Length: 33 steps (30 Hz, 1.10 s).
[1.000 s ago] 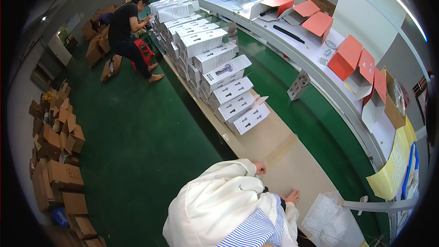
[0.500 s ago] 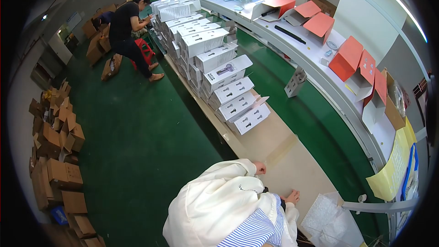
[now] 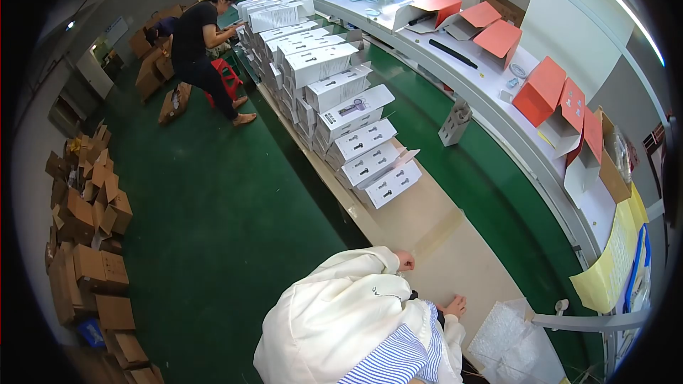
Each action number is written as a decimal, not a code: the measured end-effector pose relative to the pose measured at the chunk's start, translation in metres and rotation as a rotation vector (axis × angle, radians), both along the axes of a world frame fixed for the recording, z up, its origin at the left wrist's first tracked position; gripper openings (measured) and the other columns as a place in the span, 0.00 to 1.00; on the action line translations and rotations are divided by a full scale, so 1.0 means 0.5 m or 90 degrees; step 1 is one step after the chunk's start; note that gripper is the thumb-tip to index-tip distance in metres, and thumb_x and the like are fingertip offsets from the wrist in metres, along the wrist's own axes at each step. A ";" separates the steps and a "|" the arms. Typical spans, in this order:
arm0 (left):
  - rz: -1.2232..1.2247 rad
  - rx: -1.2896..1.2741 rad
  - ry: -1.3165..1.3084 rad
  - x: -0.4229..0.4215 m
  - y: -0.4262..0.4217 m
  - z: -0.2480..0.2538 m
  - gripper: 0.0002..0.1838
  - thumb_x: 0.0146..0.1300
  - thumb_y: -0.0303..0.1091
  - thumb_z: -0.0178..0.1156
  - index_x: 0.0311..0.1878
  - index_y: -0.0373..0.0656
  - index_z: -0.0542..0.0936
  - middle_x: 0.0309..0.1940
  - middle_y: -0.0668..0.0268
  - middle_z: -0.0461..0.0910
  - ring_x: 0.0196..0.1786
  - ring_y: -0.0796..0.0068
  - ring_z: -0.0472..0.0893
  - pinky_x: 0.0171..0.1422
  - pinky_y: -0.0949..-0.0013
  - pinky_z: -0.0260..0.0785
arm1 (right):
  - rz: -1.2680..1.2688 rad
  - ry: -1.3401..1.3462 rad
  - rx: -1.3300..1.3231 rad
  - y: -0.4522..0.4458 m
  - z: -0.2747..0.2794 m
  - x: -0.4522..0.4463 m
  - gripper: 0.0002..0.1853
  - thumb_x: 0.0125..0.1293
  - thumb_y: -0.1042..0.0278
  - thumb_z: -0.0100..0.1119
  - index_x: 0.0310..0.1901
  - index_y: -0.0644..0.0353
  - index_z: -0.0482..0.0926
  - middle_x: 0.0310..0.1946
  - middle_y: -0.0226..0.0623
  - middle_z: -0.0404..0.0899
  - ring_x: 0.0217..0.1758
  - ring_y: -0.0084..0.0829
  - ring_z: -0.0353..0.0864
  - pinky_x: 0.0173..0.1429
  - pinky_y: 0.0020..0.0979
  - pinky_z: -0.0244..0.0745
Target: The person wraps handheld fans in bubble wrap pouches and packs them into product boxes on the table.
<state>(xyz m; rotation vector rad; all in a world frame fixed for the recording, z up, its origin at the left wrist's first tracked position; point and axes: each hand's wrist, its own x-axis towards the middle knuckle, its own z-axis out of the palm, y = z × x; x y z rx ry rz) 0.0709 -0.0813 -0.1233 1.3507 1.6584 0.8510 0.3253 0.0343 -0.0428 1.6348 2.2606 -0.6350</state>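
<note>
My left hand (image 3: 405,262) rests on the tan tabletop (image 3: 430,242), at the end of a white sleeve. Its fingers look curled in, and I make out no object in them. Lower and to the right, my right hand (image 3: 454,306) lies on the same surface with fingers somewhat spread and holds nothing visible. Clear bubble wrap (image 3: 506,338) is on the table just right of it. Beyond my left hand, the nearest white printed box (image 3: 393,185) ends a long stack of similar boxes (image 3: 313,64).
A person (image 3: 199,43) stands by the far end of the stack, near a red stool (image 3: 226,82). Along the right runs a white bench (image 3: 491,82) with orange-and-white boxes (image 3: 538,90). Brown cartons (image 3: 99,270) pile up at left. One white box (image 3: 455,124) is beyond the table.
Both my hands stay in place. The view has shifted very slightly, and the far person's head and arms have moved a little.
</note>
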 end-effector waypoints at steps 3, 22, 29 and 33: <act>-0.004 -0.001 0.002 -0.001 0.000 0.003 0.07 0.46 0.30 0.53 0.29 0.45 0.78 0.23 0.65 0.77 0.26 0.72 0.75 0.31 0.71 0.68 | 0.007 0.004 0.007 -0.001 -0.001 0.002 0.43 0.32 0.62 0.69 0.53 0.51 0.55 0.61 0.41 0.43 0.60 0.49 0.46 0.60 0.43 0.53; 0.046 0.268 -0.032 -0.044 0.131 0.334 0.13 0.53 0.35 0.52 0.42 0.43 0.68 0.37 0.62 0.72 0.40 0.68 0.72 0.45 0.68 0.65 | 0.002 0.005 0.006 -0.003 0.007 -0.006 0.42 0.33 0.62 0.69 0.53 0.54 0.55 0.60 0.44 0.44 0.61 0.49 0.47 0.60 0.43 0.53; -0.118 1.164 0.233 0.012 0.041 1.096 0.08 0.28 0.28 0.55 0.19 0.49 0.71 0.21 0.71 0.68 0.25 0.71 0.66 0.26 0.68 0.59 | 0.118 0.010 0.179 -0.027 -0.130 0.035 0.31 0.46 0.57 0.58 0.52 0.61 0.62 0.53 0.52 0.59 0.57 0.46 0.57 0.60 0.43 0.51; -0.148 1.135 -0.021 0.063 0.043 1.071 0.07 0.30 0.28 0.55 0.19 0.49 0.71 0.21 0.70 0.69 0.24 0.71 0.66 0.25 0.69 0.58 | -0.018 -0.031 0.086 -0.023 0.016 -0.028 0.31 0.49 0.57 0.56 0.55 0.51 0.59 0.59 0.39 0.50 0.60 0.43 0.51 0.58 0.45 0.54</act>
